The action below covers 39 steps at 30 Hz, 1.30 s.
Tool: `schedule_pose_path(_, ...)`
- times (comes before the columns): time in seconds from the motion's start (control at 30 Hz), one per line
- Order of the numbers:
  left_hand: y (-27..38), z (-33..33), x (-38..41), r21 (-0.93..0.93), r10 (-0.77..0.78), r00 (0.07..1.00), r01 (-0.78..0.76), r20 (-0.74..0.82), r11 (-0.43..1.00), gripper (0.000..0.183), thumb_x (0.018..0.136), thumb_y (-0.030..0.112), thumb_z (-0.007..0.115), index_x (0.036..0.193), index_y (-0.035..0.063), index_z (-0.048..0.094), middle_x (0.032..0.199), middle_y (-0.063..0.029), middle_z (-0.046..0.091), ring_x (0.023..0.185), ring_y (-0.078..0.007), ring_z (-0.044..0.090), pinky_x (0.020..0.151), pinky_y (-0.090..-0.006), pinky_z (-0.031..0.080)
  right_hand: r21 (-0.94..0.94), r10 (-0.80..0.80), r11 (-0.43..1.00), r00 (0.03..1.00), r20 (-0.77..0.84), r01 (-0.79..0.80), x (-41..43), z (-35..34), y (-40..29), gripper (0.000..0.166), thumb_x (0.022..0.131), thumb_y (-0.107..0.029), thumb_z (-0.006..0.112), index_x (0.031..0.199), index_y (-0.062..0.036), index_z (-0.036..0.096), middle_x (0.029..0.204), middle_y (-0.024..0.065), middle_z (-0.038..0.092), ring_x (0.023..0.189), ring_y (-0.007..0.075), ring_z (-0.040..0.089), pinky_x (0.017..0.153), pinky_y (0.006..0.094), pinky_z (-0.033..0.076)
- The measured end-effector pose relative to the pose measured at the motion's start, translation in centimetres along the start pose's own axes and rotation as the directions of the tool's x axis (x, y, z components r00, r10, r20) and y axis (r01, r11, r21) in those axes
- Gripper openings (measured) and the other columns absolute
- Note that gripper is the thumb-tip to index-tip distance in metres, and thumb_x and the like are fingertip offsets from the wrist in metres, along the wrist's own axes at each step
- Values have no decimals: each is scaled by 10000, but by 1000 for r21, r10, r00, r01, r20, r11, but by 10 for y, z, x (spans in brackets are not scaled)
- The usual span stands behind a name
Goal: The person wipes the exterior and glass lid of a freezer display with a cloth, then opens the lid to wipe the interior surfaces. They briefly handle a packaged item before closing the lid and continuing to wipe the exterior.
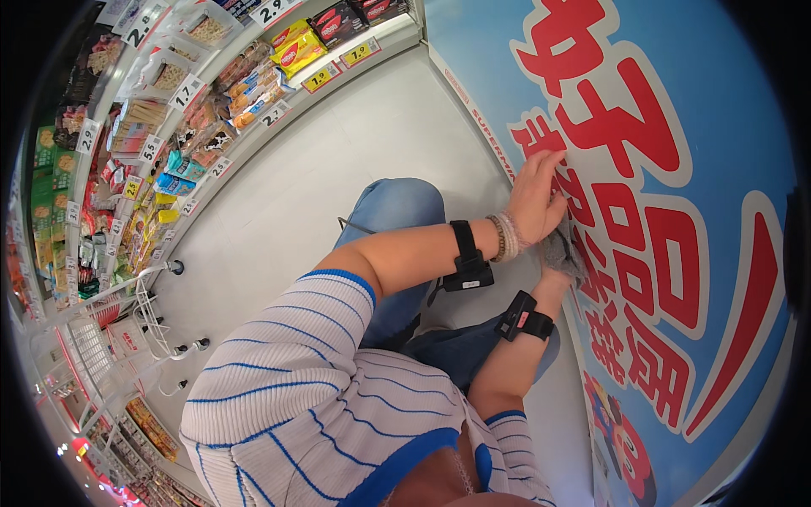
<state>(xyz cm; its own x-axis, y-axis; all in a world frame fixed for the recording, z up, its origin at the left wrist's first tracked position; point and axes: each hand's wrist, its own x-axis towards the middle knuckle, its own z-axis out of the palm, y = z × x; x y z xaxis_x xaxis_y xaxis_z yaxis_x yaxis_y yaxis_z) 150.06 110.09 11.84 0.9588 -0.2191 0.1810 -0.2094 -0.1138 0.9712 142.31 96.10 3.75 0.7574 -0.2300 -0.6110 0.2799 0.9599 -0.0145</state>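
My left hand (535, 198), with beaded bracelets at its wrist, lies with fingers extended against a blue panel (716, 152) bearing large red writing edged in white. Its thumb stands apart from the fingers. Just below it, my right hand (557, 279) is mostly hidden by a grey cloth (559, 252), which it holds against the lower part of the panel. Black strapped devices sit on both forearms, one on the left (470, 276) and one on the right (518, 317).
Shelves of packaged snacks (298, 51) with price tags curve along the left and top. A wire shopping cart (89, 342) on casters stands at the lower left. Pale floor (285, 171) lies between shelves and panel. My bent knee (402, 203) is close beneath the left arm.
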Motion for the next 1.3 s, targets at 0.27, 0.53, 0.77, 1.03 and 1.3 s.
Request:
schedule_pose_path(0.27,61,16,99,602,855,504,-721,118,342,677,889,634,304,1468,293,224,1542,-158,71,1424,-350,21,1079,-562,-122,482,164,876,956,-242,-29,-26,0,-60,545,957,-310,395,1423,-50,284,1501,134,198,1379,371,121,1099,589,115)
schedule_pose_path(0.53,58,24,102,584,875,478,-732,75,350,734,847,692,321,1458,288,261,1533,-179,102,1418,-378,23,1079,-551,-128,310,4,950,992,-127,36,63,-76,-32,550,944,-348,370,1399,-39,353,1499,114,260,1382,362,166,1107,575,111)
schedule_pose_path(0.77,58,17,105,572,915,400,-761,43,306,796,836,678,375,1454,185,280,1505,-266,110,1401,-441,28,1083,-545,-105,252,-92,961,990,-103,116,99,-119,-16,530,940,-358,368,1360,-38,408,1470,80,327,1359,308,258,1090,534,190)
schedule_pose_path(1.03,58,14,107,538,915,402,-779,36,321,788,843,642,416,1456,170,265,1512,-252,91,1405,-429,14,1079,-551,-102,142,-225,955,950,-218,259,30,-164,-134,545,933,-368,380,1361,-31,403,1473,92,319,1357,322,259,1087,549,191)
schedule_pose_path(1.3,60,17,107,532,930,366,-796,44,289,801,852,626,424,1456,124,264,1512,-267,64,1408,-423,6,1089,-522,-95,-325,-504,856,786,-358,402,-85,-213,-271,562,926,-377,392,1362,-24,399,1477,104,312,1356,337,260,1085,564,191)
